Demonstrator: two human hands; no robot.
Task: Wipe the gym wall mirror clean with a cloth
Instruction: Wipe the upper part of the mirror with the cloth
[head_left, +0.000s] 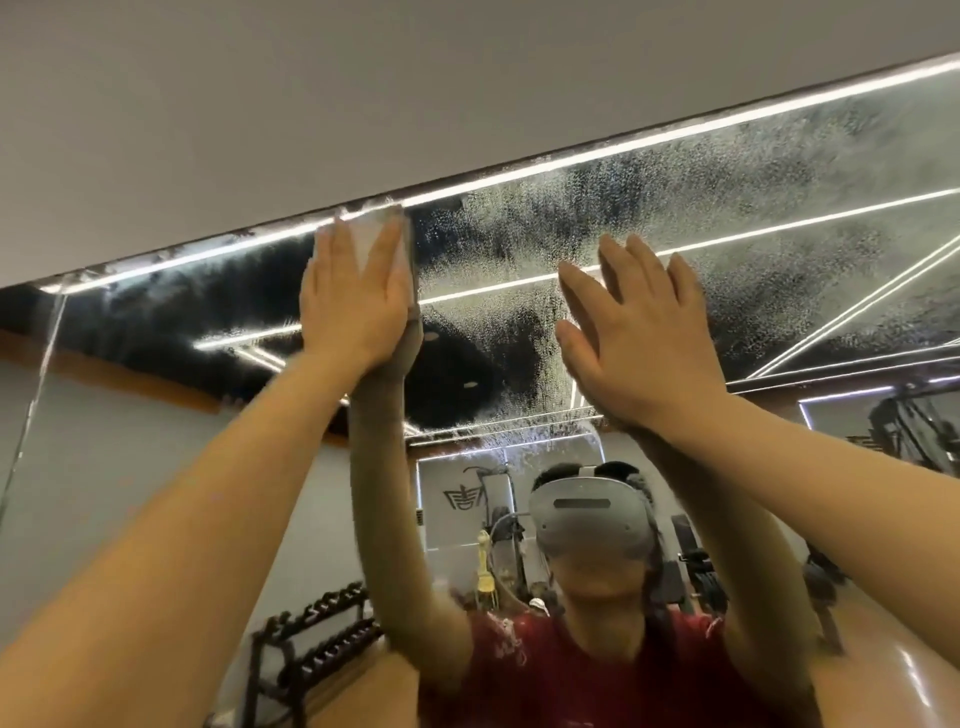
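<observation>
Item: gym wall mirror (675, 218), upper band, cleaning in progress.

- Cloth (371, 236): white, folded, flat on the glass at the mirror's top edge, just under the grey wall above.
- Left hand (353, 306): grip spread, straight fingers pressing the cloth against the glass; no pinch.
- Right hand (631, 338): grip spread, fingers straight and fanned, holding nothing; it is at the glass to the right of the cloth, but contact cannot be told.
- Done, as judged: the zone left of and below the cloth reads dark and clear, ceiling light strips reflected sharply.
- Left, as judged: a wide speckled film of droplets or foam runs from just beside the cloth to the right edge of view, along the top edge and down toward the reflected headset (589, 514). Most of this band remains unwiped.
- Lower mirror: reflects the dumbbell rack (311, 639); condition too unclear to rate.
</observation>
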